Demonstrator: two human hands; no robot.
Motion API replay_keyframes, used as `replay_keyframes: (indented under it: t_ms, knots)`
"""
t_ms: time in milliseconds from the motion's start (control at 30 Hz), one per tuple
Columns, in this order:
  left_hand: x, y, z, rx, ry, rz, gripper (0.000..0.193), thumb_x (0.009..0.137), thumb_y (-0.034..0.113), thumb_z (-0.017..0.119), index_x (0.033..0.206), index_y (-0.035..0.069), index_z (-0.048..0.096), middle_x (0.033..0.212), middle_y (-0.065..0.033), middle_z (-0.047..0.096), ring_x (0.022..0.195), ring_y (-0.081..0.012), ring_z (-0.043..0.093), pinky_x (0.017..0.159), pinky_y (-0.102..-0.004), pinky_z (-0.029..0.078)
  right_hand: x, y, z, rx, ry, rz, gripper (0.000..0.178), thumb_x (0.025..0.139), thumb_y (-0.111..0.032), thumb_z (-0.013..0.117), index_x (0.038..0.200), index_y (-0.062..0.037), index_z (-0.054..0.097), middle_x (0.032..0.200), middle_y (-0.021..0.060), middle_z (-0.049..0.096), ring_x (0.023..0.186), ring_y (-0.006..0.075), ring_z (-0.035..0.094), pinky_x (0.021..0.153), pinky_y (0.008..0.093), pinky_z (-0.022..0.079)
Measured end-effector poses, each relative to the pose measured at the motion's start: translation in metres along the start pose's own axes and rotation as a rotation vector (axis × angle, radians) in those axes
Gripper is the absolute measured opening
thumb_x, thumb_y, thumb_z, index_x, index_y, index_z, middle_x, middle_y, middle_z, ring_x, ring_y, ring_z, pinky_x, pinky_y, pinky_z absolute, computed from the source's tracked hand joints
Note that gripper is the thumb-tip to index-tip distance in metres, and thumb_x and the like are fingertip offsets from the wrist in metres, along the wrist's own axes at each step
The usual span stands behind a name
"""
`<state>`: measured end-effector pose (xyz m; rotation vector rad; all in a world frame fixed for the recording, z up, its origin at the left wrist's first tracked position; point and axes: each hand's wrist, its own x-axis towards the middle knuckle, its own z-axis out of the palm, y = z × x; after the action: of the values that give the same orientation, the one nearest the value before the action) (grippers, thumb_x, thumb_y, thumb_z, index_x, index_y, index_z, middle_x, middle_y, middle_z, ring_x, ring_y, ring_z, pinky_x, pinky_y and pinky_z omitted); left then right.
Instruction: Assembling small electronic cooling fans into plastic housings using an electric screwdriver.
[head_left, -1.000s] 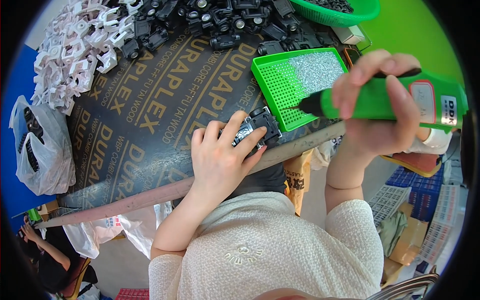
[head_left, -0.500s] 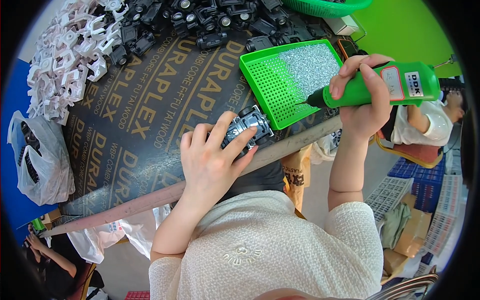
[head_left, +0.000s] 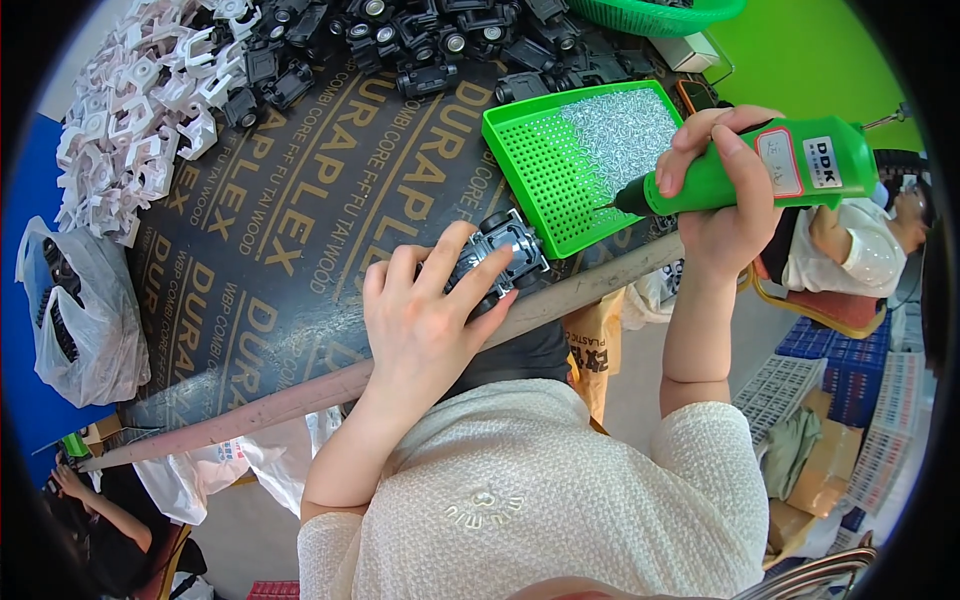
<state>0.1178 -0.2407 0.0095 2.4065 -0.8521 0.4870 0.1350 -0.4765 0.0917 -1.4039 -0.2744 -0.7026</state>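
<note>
My left hand [head_left: 425,305] is closed round a small toy car [head_left: 515,262], grey on its upturned side with black wheels, at the front edge of the dark table [head_left: 300,290]. Part of the car is hidden under my fingers. In my right hand [head_left: 735,190] is a green electric screwdriver [head_left: 805,165], held level with its dark tip pointing left. The tip hovers over the lower part of a green perforated tray [head_left: 535,180]. Small silver screws [head_left: 625,130] fill the tray's upper right; its left part shows bare holes.
Black toy car bodies [head_left: 420,45] are heaped at the back, with white plastic parts [head_left: 120,120] to their left. A plastic bag [head_left: 85,320] stands at the left edge. A green basket [head_left: 655,15] sits back right. Other people [head_left: 850,245] sit to the right and lower left.
Almost nothing differs. The screwdriver and my right hand have shifted very slightly left; my left hand keeps its hold on the toy car.
</note>
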Motion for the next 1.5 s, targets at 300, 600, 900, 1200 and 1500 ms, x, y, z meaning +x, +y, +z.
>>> replay_keyframes:
  t_ms: [300, 600, 900, 1200, 1500]
  knots:
    - [0.002, 0.002, -0.001, 0.012, -0.002, -0.013, 0.042, 0.064, 0.025, 0.08, 0.105, 0.023, 0.07, 0.113, 0.0027, 0.06, 0.081, -0.0184, 0.053, 0.073, -0.0319, 0.04, -0.007, -0.044, 0.014, 0.197, -0.317, -0.061, 0.027, 0.09, -0.018, 0.039, 0.111, -0.0021, 0.045, 0.09, 0.0189, 0.054, 0.052, 0.0196, 0.053, 0.052, 0.0349, 0.044]
    - [0.001, 0.0, 0.0, -0.004, -0.019, 0.004, 0.038, 0.07, 0.028, 0.076, 0.107, 0.022, 0.068, 0.116, 0.0017, 0.056, 0.085, -0.0176, 0.051, 0.073, -0.0336, 0.037, -0.015, -0.03, 0.05, 0.13, -0.328, 0.068, 0.019, 0.086, -0.009, 0.044, 0.103, 0.0006, 0.043, 0.081, 0.0207, 0.055, 0.044, 0.0199, 0.05, 0.046, 0.0329, 0.047]
    - [0.001, 0.001, -0.002, 0.003, -0.044, -0.002, 0.038, 0.07, 0.029, 0.076, 0.106, 0.022, 0.068, 0.116, 0.0015, 0.056, 0.086, -0.0176, 0.051, 0.073, -0.0337, 0.037, -0.013, -0.023, 0.06, 0.03, -0.384, 0.219, 0.015, 0.083, -0.005, 0.053, 0.091, -0.0014, 0.041, 0.07, 0.0176, 0.055, 0.044, 0.0188, 0.051, 0.043, 0.0278, 0.047]
    - [0.001, 0.002, 0.002, 0.004, -0.019, 0.019, 0.039, 0.07, 0.029, 0.077, 0.107, 0.022, 0.067, 0.116, 0.0008, 0.056, 0.086, -0.018, 0.052, 0.073, -0.0341, 0.037, -0.001, -0.038, 0.019, 0.165, -0.165, -0.101, 0.016, 0.086, -0.008, 0.046, 0.097, 0.0024, 0.047, 0.079, 0.0238, 0.059, 0.044, 0.0208, 0.052, 0.044, 0.0302, 0.046]
    - [0.0, 0.001, 0.0, 0.04, -0.029, 0.002, 0.039, 0.069, 0.029, 0.078, 0.106, 0.023, 0.068, 0.115, 0.001, 0.057, 0.086, -0.0176, 0.052, 0.073, -0.0334, 0.038, -0.008, -0.011, -0.005, 0.052, -0.005, 0.01, 0.013, 0.085, -0.005, 0.05, 0.094, 0.005, 0.049, 0.075, 0.0211, 0.059, 0.043, 0.0207, 0.053, 0.045, 0.0301, 0.045]
